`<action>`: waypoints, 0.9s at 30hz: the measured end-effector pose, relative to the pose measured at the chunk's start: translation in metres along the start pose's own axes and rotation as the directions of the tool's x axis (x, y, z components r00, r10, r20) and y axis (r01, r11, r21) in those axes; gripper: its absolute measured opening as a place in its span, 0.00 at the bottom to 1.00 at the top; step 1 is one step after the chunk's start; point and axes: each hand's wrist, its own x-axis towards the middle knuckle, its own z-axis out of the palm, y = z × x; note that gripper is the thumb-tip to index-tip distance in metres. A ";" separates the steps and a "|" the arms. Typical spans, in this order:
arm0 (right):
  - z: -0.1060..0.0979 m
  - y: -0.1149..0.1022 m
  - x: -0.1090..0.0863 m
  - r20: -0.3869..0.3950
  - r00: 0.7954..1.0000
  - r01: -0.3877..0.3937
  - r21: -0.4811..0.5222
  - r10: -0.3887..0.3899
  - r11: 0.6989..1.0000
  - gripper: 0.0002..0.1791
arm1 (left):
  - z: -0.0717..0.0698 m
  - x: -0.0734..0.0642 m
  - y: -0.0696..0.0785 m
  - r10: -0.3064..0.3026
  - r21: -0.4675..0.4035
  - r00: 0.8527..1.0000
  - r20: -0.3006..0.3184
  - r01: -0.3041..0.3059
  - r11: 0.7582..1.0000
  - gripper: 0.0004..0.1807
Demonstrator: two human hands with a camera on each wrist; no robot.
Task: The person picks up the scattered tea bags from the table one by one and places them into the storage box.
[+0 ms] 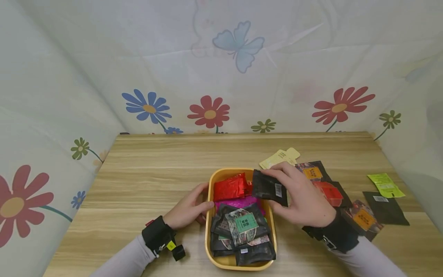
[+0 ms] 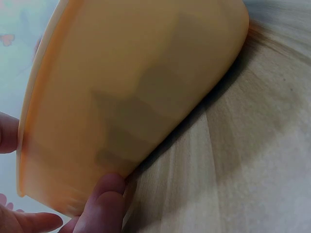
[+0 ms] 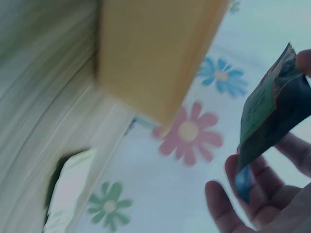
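Note:
A yellow plastic bin (image 1: 209, 246) stands on the table with black sachets (image 1: 245, 225) in its near part. Farther back in it lie red packets (image 1: 231, 187) and a magenta packet (image 1: 238, 202). My left hand (image 1: 188, 207) holds the bin's left side, thumb on the rim; its fingers (image 2: 104, 204) rest against the outer wall in the left wrist view. Over the bin's far right corner, my right hand (image 1: 301, 194) grips a black sachet (image 1: 268, 187) between thumb and fingers. A green label shows on this sachet (image 3: 267, 109) in the right wrist view.
Right of the bin lie a pale yellow packet (image 1: 278, 158), dark packets with orange labels (image 1: 363, 219), one with a red label (image 1: 330, 193), a plain black packet (image 1: 387, 209) and a lime-green sachet (image 1: 385, 185). A flower-printed curtain (image 1: 238, 88) stands behind the wooden table (image 1: 155, 169).

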 end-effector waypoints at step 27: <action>-0.012 -0.027 -0.004 0.226 0.974 0.026 0.037 -0.034 0.999 0.64 | 0.000 0.001 -0.005 0.012 -0.005 1.000 0.005 -0.012 1.000 0.37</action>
